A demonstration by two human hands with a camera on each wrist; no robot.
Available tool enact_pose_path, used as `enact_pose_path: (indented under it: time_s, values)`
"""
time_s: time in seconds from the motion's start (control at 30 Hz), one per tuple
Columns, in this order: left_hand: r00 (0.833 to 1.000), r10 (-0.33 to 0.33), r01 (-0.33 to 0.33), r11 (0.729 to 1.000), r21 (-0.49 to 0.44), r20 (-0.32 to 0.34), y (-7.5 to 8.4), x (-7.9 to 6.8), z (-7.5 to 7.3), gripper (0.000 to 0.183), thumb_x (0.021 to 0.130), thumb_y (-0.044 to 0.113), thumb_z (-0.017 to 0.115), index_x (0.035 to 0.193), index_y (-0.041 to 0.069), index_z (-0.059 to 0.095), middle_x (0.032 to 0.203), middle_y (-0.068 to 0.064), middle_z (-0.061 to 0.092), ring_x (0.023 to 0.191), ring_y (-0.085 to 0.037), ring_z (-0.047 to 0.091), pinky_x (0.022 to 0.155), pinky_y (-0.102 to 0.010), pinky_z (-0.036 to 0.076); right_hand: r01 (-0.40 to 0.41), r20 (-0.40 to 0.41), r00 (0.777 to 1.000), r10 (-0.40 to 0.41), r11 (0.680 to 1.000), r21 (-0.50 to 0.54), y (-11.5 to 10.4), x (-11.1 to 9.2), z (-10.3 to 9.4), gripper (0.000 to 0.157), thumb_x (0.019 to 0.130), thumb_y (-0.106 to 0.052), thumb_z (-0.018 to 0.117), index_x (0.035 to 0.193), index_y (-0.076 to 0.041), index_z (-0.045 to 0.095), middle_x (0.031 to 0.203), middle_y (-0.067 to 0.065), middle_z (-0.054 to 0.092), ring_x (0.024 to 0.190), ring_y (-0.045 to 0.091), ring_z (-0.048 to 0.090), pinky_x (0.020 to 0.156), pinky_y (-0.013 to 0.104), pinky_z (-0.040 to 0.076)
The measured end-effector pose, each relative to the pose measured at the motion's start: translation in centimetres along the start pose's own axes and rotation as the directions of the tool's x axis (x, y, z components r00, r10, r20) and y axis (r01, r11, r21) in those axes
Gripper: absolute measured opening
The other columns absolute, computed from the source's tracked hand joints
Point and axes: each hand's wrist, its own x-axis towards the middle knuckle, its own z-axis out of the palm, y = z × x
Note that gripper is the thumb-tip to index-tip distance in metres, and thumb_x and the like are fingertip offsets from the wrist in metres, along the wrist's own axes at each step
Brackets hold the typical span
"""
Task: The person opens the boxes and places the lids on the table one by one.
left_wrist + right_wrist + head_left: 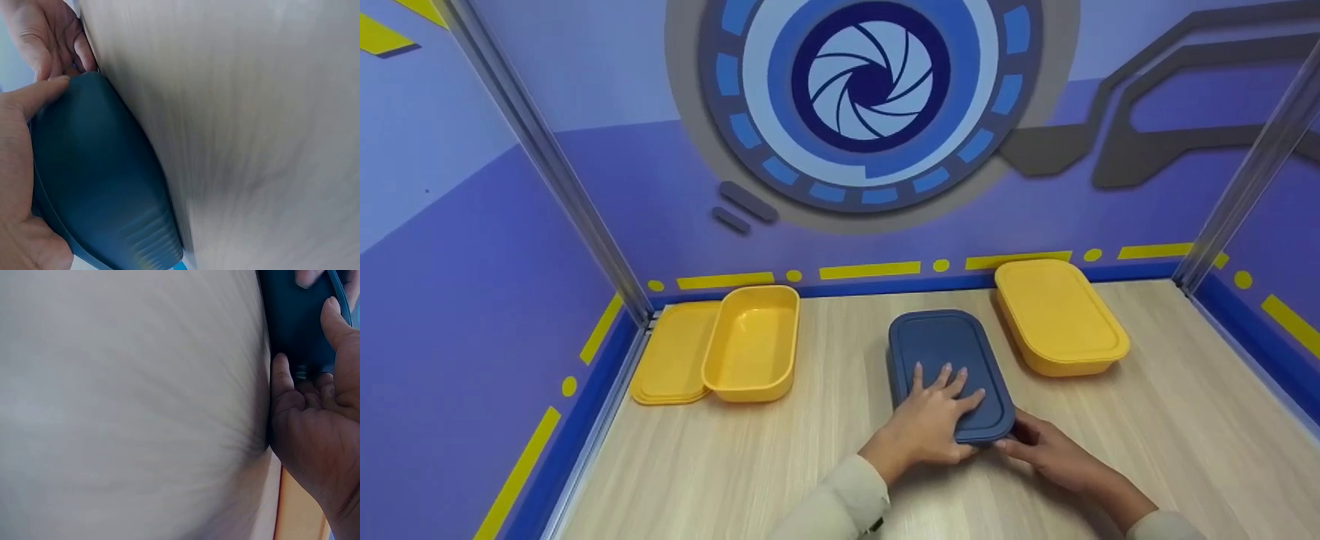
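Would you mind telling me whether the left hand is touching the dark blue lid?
Touching: the head view shows the left hand spread across the dark blue lid, its fingers resting on the top surface.

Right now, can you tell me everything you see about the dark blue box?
The dark blue box is a rounded rectangle, apparently plastic. Its matching lid is on, with a line round inside its edge; I can't tell whether it's fully pressed down. One wall has ridges. The box sits upright on the table, between the open yellow box and the closed yellow box. The left hand lies spread on the lid; the right hand grips the near right corner.
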Motion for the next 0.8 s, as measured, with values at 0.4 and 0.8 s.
enact_pose_path:
  time_s: [0.4,0.8]
  values:
    - [1.0,0.027,-0.027,0.999,-0.019,-0.011,-0.19,-0.01,0.17,0.086,0.093,0.083,0.054,0.166,0.039,0.037,0.177,-0.005,0.032,0.165,-0.031,0.03,0.129,-0.07,0.025,0.014,-0.001,1.0,-0.014,1.0,0.009,0.18,0.04,-0.01,0.087,0.107,-0.035,0.065,0.171,-0.004,0.015,0.176,0.027,0.019,0.165,0.049,0.015,0.101,0.0,0.03]
    - [0.999,0.034,-0.033,0.997,-0.065,0.024,-0.3,0.05,-0.12,0.086,0.095,0.081,0.053,0.166,0.037,0.037,0.177,-0.006,0.029,0.166,-0.033,0.027,0.129,-0.072,0.022,0.034,0.006,0.999,-0.034,0.999,0.009,0.19,0.08,-0.13,0.085,0.107,-0.034,0.064,0.171,-0.005,0.017,0.176,0.028,0.02,0.164,0.05,0.017,0.102,0.001,0.031]
